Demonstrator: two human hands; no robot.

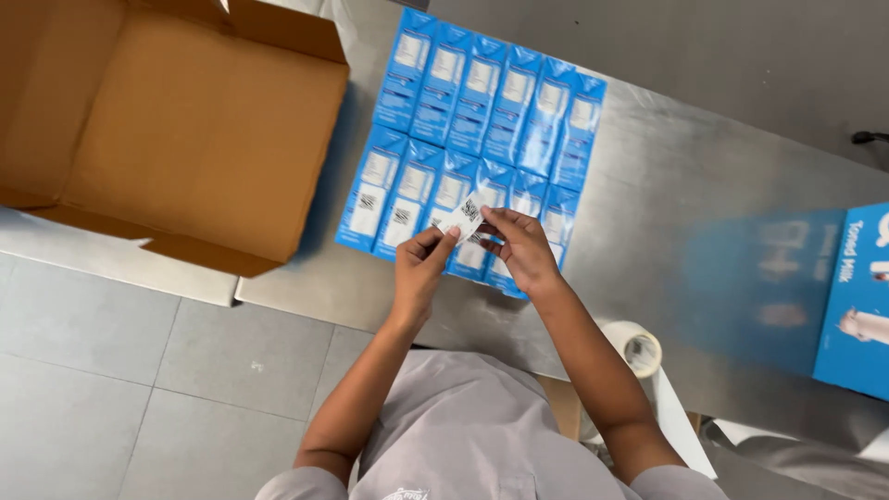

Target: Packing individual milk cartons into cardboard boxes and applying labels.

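**Small label held over the blue cartons**

Grey shirt cloth (463,417) fills the near edge, and two bare forearms reach out from it over a steel table (667,176). Both hands meet just at the near edge of a block of blue cartons (482,120), which lie flat on the table in two rows, side by side and touching. The left hand (419,268) is closed in a pinch on the near corner of a small white label (465,218) with a dark printed square on it. The right hand (523,248) pinches the same label from the other side, thumb and forefinger on its edge, the other fingers curled loosely. The label is tilted and sits just above the near row of cartons; whether it touches them I cannot tell.

Left of the cartons an open brown cardboard box (176,120) stands with its flaps spread, overhanging the table edge. Right of the cartons, well apart, is a larger blue box (857,296) at the picture's edge. Nearer the person than the cartons, on the right, a roll of clear tape (634,347) sits by the right forearm.
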